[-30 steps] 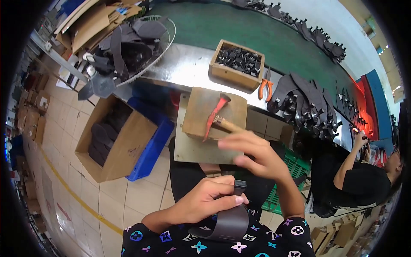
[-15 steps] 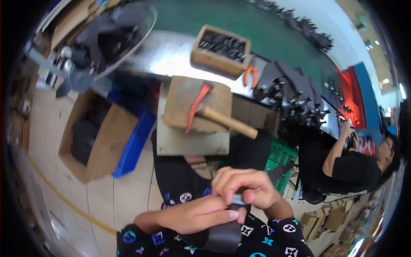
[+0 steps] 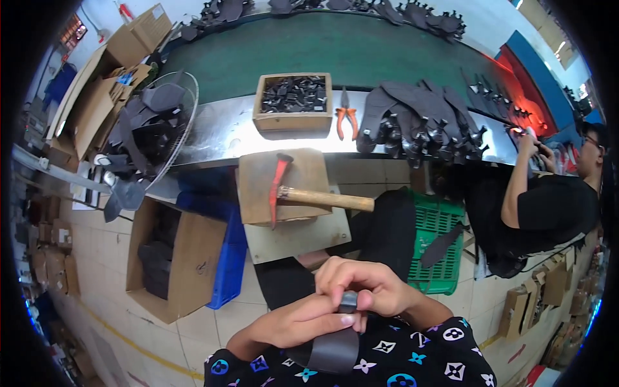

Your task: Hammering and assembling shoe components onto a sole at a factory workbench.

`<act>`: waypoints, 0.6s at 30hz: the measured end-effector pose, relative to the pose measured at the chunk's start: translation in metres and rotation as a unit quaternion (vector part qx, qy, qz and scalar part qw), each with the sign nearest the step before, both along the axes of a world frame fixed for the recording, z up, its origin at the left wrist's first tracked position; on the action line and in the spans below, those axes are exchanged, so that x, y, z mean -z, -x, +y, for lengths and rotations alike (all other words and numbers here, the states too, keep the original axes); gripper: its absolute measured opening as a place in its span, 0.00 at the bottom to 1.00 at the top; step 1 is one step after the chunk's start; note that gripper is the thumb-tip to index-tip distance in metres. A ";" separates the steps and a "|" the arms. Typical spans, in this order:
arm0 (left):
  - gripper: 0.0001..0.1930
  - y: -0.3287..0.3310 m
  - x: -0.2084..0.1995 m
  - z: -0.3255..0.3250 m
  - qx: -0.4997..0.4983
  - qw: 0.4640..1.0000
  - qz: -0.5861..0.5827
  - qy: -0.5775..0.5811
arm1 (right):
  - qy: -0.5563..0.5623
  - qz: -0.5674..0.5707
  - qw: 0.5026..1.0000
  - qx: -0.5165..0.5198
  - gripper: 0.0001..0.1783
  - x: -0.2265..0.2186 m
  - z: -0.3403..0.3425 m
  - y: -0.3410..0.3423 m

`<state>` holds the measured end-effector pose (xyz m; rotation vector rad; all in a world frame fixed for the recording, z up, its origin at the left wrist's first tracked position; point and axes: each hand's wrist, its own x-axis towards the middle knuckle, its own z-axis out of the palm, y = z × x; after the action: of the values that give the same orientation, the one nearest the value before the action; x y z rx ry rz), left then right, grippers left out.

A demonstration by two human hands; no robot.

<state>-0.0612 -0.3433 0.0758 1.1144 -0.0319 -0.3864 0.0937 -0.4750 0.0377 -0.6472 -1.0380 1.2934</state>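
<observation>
My left hand is closed around a dark grey, insole-shaped piece held low against my shirt. At its upper end sits a small dark, shiny clip, pinched between the thumb and fingers of my right hand. The two hands touch, and fingers hide part of the piece. Beyond them a hammer with a red head and wooden handle lies on a brown block atop a pale board.
An open box of small black clips stands on the metal bench, beside orange-handled pliers and a pile of dark grey insole-shaped pieces. Left are a carton and blue crate; right, a green crate and a seated person.
The whole view has shifted and turned, so the bench and hammer appear at other places. Both hands stay closed on the dark grey piece and its clip.
</observation>
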 end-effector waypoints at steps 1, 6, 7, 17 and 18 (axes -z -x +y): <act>0.18 0.002 0.001 0.000 -0.010 1.000 -0.003 -0.010 | -0.021 -0.048 0.998 0.041 0.28 0.002 0.002 0.002; 0.19 0.004 -0.011 -0.006 -0.060 0.968 -0.024 -0.242 | -0.025 -0.233 0.965 0.121 0.19 -0.017 -0.008 -0.011; 0.19 0.002 -0.012 -0.008 -0.085 0.953 -0.073 -0.280 | -0.032 -0.274 0.952 0.131 0.19 -0.022 -0.011 -0.014; 0.18 -0.022 0.021 -0.009 0.012 0.959 0.008 -0.283 | -0.069 -0.330 0.910 0.242 0.15 0.016 -0.035 -0.011; 0.16 -0.025 0.021 -0.012 0.023 0.966 0.045 -0.254 | -0.068 -0.333 0.906 0.254 0.15 0.024 -0.039 -0.010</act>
<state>-0.0358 -0.3555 0.0544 1.6033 0.1286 -0.5030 0.1036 -0.5143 0.0137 -1.2065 -1.3687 0.5291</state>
